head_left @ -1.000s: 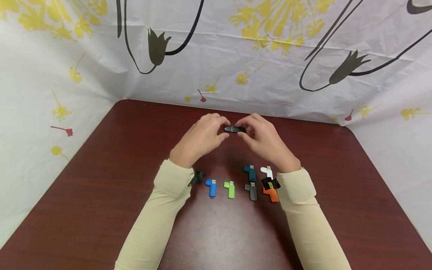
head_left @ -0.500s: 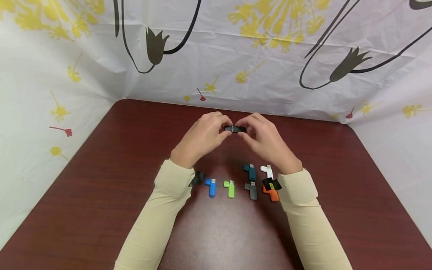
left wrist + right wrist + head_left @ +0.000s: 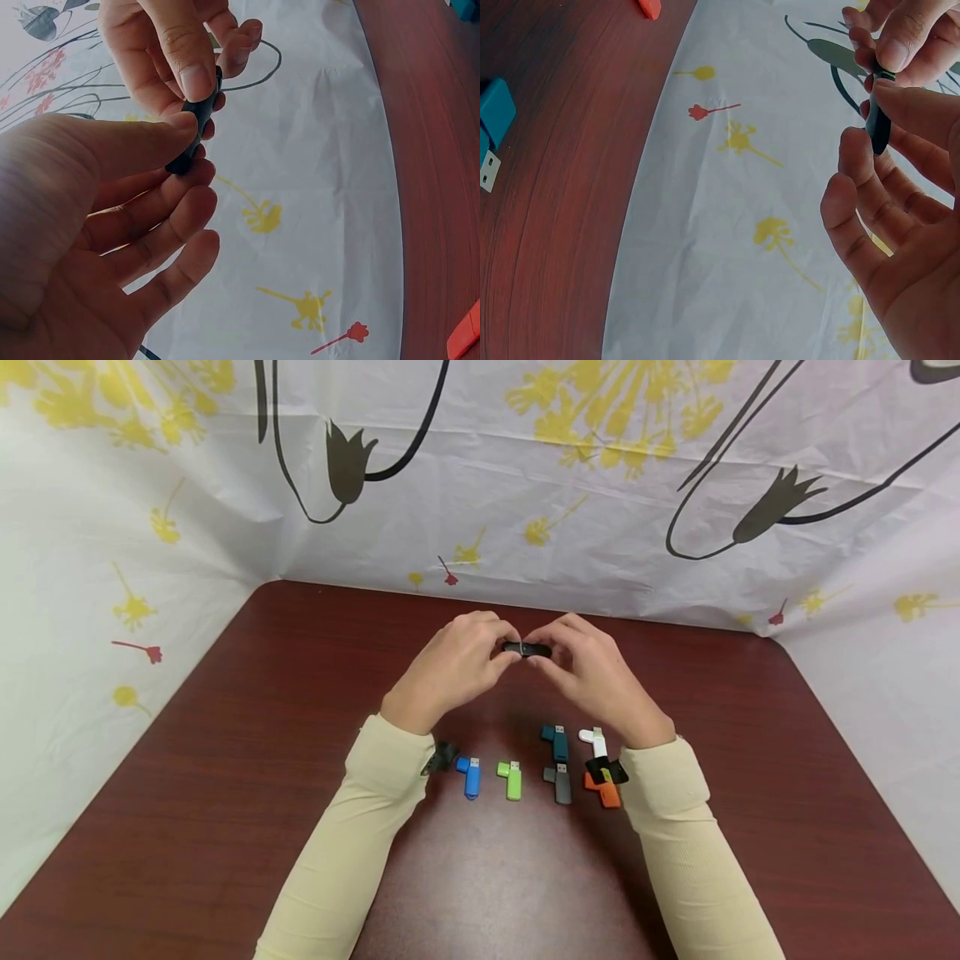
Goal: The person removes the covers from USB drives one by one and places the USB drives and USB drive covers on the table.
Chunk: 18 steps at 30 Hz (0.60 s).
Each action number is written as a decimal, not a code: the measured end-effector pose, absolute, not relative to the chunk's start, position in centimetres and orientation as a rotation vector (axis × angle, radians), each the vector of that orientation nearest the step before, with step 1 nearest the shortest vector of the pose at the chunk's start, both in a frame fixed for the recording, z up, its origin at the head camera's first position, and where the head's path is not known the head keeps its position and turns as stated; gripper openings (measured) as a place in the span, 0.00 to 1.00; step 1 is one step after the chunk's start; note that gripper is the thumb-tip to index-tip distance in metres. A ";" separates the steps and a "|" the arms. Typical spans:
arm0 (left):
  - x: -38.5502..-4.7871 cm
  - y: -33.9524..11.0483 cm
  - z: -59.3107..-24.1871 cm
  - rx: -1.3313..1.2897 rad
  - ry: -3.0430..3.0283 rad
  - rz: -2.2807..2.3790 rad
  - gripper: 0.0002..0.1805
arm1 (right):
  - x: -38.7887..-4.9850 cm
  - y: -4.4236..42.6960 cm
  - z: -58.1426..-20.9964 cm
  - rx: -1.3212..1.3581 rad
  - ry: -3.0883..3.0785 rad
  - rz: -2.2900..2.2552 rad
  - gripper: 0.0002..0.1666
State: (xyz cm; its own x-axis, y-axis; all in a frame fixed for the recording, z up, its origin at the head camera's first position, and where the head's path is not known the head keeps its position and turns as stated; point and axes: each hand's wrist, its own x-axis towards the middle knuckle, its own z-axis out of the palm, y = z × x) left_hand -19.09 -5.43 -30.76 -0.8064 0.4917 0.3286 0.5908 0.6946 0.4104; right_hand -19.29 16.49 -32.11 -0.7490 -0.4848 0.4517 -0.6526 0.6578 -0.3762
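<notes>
Above the far part of the table, both hands hold a closed black USB flash drive point(image 3: 536, 650), with a pale line across its middle. My left hand point(image 3: 453, 668) pinches its left end between thumb and fingers. The other end is pinched by my right hand point(image 3: 592, 670). In the left wrist view, thumbs press on the drive point(image 3: 201, 114) from one side and fingertips lie behind it. The right wrist view shows the drive point(image 3: 880, 126) tilted, its upper end partly covered by the left fingers.
Several USB drives with connectors exposed lie nearer on the table: blue point(image 3: 472, 779), light green point(image 3: 513, 782), teal point(image 3: 559, 746), grey point(image 3: 562, 787), white point(image 3: 597, 743) and orange point(image 3: 609, 795). A white patterned cloth point(image 3: 495, 552) rises behind the table point(image 3: 337, 643).
The black flash drive and both hands have shifted slightly right. My left fingertips have moved closer to the drive's middle line and to the right fingertips. The drives on the table stay put.
</notes>
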 end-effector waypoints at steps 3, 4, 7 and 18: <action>-19.1 -5.4 -30.7 -0.888 -2.699 -0.753 0.14 | -19.4 16.6 -32.2 0.914 -2.559 0.749 0.13; -19.1 -5.4 -30.7 -0.895 -2.694 -0.751 0.14 | -19.4 16.6 -32.2 0.919 -2.556 0.747 0.13; -19.1 -5.4 -30.7 -0.916 -2.677 -0.750 0.13 | -19.5 16.7 -32.2 0.936 -2.546 0.742 0.14; -19.0 -5.4 -30.6 -0.927 -2.673 -0.763 0.13 | -19.7 17.3 -32.1 0.950 -2.538 0.740 0.13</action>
